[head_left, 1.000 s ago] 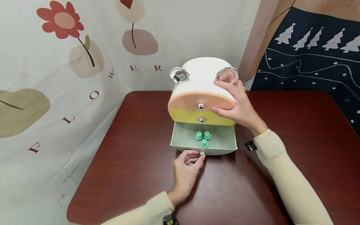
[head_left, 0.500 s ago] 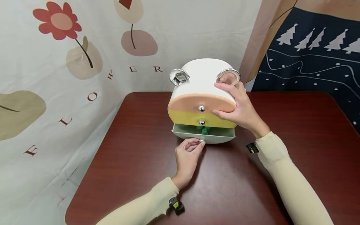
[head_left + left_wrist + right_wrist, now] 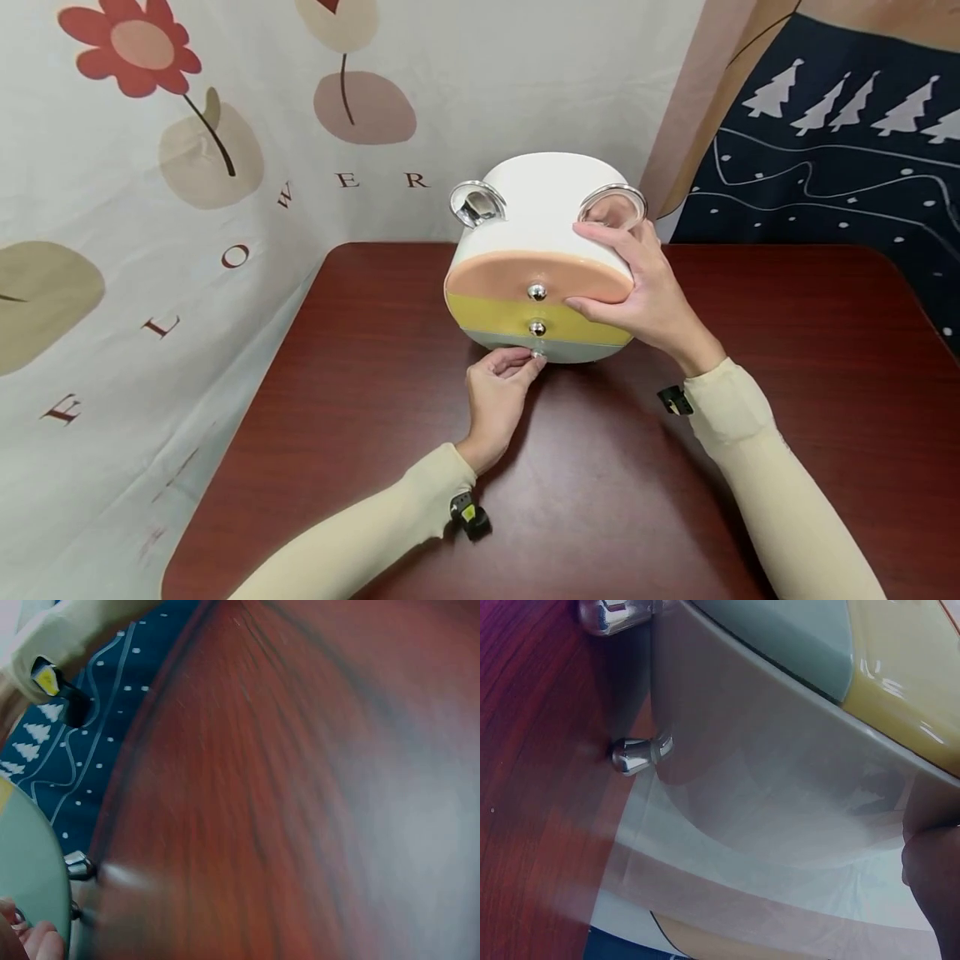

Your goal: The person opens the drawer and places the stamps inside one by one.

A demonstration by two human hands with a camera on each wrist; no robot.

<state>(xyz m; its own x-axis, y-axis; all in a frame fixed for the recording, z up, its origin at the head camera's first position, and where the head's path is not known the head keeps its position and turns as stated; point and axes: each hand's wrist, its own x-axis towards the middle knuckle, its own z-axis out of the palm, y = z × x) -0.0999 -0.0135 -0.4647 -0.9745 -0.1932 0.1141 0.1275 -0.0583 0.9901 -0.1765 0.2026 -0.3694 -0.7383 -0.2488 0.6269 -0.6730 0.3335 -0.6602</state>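
Observation:
A white rounded storage box (image 3: 551,187) with two silver ear-like rings stands on the table, its front banded in orange, yellow and grey-green. My left hand (image 3: 495,408) pinches the silver knob (image 3: 538,356) of the grey-green bottom drawer (image 3: 585,351), which sits flush with the front. My right hand (image 3: 648,287) grips the box's right side, thumb on the front and a finger on top by the right ear ring (image 3: 613,208). In the right wrist view, part of that hand touches the box's glossy side (image 3: 780,765). What lies inside the drawers is hidden.
The dark red-brown table (image 3: 360,358) reaches around the box, with its back edge close behind. A white floral cloth (image 3: 277,125) hangs at the back and left. A navy cloth with trees (image 3: 847,175) hangs at the right. Small silver feet (image 3: 634,755) support the box.
My left hand has pushed the bottom drawer in from well open to flush, covering the green pieces inside it. The right hand has kept its grip on the box.

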